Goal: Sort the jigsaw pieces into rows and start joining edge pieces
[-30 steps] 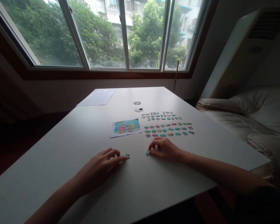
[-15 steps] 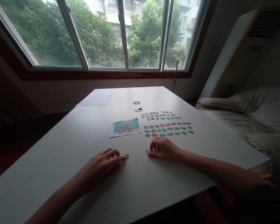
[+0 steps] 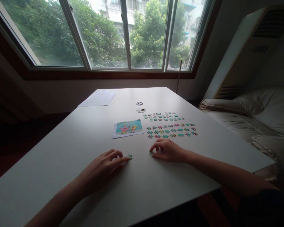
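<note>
My left hand rests low over the white table, its fingers closed on a small green puzzle piece. Across a short gap, my right hand pinches another green puzzle piece between thumb and fingers. The two pieces are apart from each other. Beyond my hands lies a picture sheet with cartoon figures on a teal ground. To its right, several loose puzzle pieces are laid out in rows, just past my right hand.
White paper lies at the table's far left. Two round discs or holes show near the middle of the far half. A pale sofa stands to the right, and a window fills the wall ahead.
The piece at my right hand has turned or tilted, and the right fingers have closed in on it. My left hand has barely moved. The view has shifted slightly.
</note>
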A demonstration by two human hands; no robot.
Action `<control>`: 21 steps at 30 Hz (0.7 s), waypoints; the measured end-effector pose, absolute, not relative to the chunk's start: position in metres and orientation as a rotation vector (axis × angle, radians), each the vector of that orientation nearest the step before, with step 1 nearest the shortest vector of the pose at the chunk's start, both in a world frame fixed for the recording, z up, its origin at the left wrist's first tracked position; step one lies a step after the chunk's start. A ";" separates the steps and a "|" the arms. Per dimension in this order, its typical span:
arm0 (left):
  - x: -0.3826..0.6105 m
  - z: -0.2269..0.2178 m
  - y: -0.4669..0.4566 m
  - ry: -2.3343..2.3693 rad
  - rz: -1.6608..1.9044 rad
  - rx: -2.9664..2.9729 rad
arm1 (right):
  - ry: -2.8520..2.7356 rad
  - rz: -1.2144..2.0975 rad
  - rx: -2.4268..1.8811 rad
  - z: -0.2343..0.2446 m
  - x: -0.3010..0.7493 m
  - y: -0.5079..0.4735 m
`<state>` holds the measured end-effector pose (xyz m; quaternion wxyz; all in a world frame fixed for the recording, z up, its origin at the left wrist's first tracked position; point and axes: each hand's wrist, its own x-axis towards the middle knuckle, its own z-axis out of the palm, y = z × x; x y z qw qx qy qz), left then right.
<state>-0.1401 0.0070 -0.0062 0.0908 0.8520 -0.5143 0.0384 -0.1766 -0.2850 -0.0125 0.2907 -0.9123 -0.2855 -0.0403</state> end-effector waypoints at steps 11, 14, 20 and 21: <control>-0.137 -0.019 -0.008 -1.422 0.084 2.665 | -0.745 -0.130 -2.418 -0.016 -0.181 -0.251; -0.137 -0.018 -0.004 -1.423 0.078 2.635 | -0.743 -0.141 -2.409 -0.016 -0.177 -0.253; -0.148 -0.013 -0.006 -1.487 0.095 2.565 | -0.805 -0.195 -2.467 -0.015 -0.157 -0.258; -0.150 -0.012 -0.008 -1.510 0.085 2.550 | -0.832 -0.199 -2.475 -0.014 -0.153 -0.256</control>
